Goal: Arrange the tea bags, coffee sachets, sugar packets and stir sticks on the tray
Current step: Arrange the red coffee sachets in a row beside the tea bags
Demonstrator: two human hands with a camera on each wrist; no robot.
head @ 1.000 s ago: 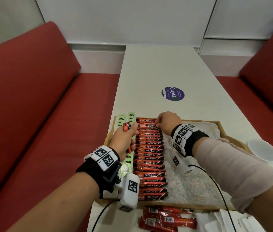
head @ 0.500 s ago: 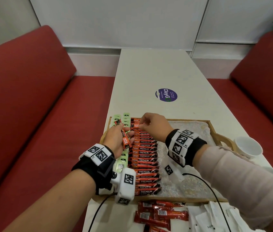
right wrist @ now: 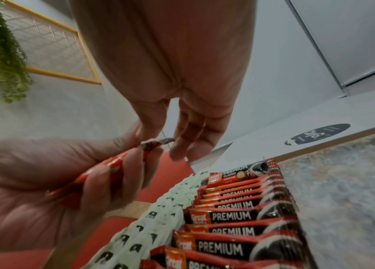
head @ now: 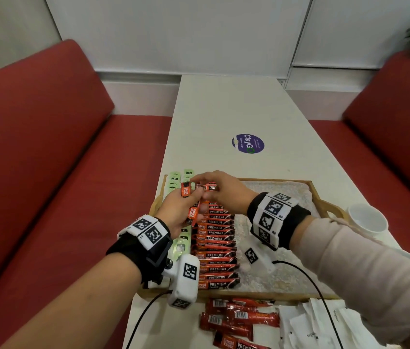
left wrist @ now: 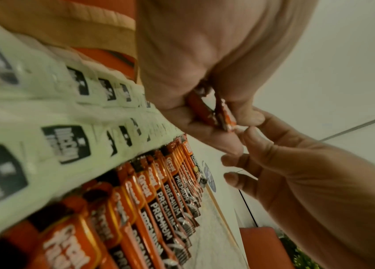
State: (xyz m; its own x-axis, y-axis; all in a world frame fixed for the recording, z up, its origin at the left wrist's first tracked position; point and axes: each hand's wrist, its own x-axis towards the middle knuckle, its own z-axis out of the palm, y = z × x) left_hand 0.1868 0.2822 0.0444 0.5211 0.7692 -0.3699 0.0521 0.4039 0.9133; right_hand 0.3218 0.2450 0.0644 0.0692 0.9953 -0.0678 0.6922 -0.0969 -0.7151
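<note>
A person is standing over a wooden tray point(head: 324, 197), the left hand point(head: 177, 210) gripping a few red coffee sachets point(head: 193, 212) while the right hand point(head: 220, 188) is pinching the top end of one, both hands meeting just above the far end of the tray. To do this well, I judge the right hand should be drawing out one sachet only and laying it flat, label up, at the head of the sachet row point(head: 215, 244) beneath the hands. Left of that row, a row of green tea bags point(head: 175, 181) is lying. Loose sachets point(head: 236, 316) and white sugar packets point(head: 309, 323) are waiting behind the wrists; a white cup point(head: 367, 220) is sitting right of them.
</note>
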